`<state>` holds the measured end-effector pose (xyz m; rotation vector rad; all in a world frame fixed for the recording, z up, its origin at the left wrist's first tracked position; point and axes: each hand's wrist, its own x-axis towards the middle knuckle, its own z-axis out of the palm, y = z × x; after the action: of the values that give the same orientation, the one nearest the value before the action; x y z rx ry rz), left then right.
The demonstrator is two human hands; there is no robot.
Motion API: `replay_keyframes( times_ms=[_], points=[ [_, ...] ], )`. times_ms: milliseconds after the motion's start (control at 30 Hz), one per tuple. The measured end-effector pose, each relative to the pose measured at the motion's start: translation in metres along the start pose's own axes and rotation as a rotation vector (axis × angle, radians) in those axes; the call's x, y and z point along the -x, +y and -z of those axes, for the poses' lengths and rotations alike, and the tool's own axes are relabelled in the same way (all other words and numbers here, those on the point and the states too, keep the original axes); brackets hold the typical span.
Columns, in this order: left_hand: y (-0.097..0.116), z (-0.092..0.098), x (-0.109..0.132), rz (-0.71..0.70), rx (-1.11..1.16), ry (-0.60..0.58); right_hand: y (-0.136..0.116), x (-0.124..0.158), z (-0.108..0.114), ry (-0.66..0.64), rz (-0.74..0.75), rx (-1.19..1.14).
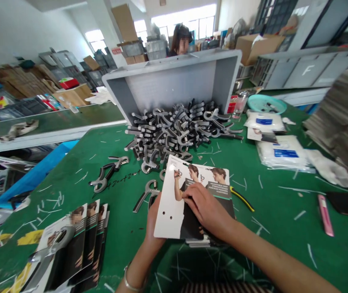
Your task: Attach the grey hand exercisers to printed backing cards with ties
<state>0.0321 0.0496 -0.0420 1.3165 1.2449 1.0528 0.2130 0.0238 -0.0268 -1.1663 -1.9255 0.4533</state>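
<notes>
My left hand (155, 215) holds a white and black printed packaging card (170, 205) from its left side, with most fingers hidden behind it. My right hand (206, 205) is closed, thumb and fingers pinched at the same card's printed middle. Beneath it on the right lies another printed card (221, 189) on a small stack. Just beyond the cards lies a grey and black hand grip strengthener (145, 195), partly covered. Two more hand grips (102, 179) rest to the left. Yellow-handled pliers (243, 199) stick out from behind the cards on the right.
A grey crate (174, 85) lies tipped on its side, spilling a heap of hand grips (170, 134) onto the green table (122, 224). At front left, packed cards (82, 240) overlap. White bags (284, 152), a pink cutter (326, 215) and cardboard stacks (342, 110) stand right. A person (180, 40) is behind the crate.
</notes>
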Motion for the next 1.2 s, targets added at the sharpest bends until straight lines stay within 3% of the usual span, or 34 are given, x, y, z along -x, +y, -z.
replay_keyframes(
  times_ms=[100, 200, 300, 433, 533, 600, 700, 800, 933, 1033, 1133, 1200],
  points=[
    [0.016, 0.012, 0.006, 0.072, 0.134, -0.003, 0.005, 0.003, 0.003, 0.022, -0.064, -0.002],
    [0.034, 0.022, 0.012, 0.112, 0.273, -0.103, 0.010, 0.006, 0.012, 0.067, -0.172, -0.032],
    [0.043, 0.023, 0.015, 0.186, 0.199, -0.213, 0.007, 0.009, 0.022, 0.080, -0.208, -0.024],
    [0.034, 0.015, 0.009, 0.286, 0.111, -0.214, 0.008, 0.028, 0.047, 0.104, -0.182, 0.004],
    [0.022, 0.011, 0.004, 0.288, 0.151, -0.155, 0.043, 0.071, 0.090, 0.090, -0.302, 0.190],
    [0.015, 0.010, 0.003, 0.321, 0.183, -0.140, 0.082, 0.109, 0.130, 0.095, -0.531, 0.462],
    [0.010, 0.007, 0.003, 0.377, 0.209, -0.159, 0.138, 0.161, 0.186, 0.132, -0.729, 0.615],
    [0.008, -0.003, 0.000, 0.354, 0.234, -0.177, 0.171, 0.181, 0.213, 0.099, -0.811, 0.659],
    [0.004, -0.013, -0.006, 0.329, 0.314, -0.156, 0.189, 0.162, 0.211, 0.031, -0.790, 0.593],
    [-0.004, -0.008, -0.004, 0.343, 0.383, -0.140, 0.191, 0.137, 0.214, 0.056, -0.771, 0.521],
    [-0.010, 0.005, 0.003, 0.345, 0.407, -0.157, 0.178, 0.110, 0.219, 0.196, -0.754, 0.435],
    [-0.010, 0.011, 0.008, 0.322, 0.389, -0.183, 0.160, 0.091, 0.214, 0.381, -0.736, 0.118]
  ],
)
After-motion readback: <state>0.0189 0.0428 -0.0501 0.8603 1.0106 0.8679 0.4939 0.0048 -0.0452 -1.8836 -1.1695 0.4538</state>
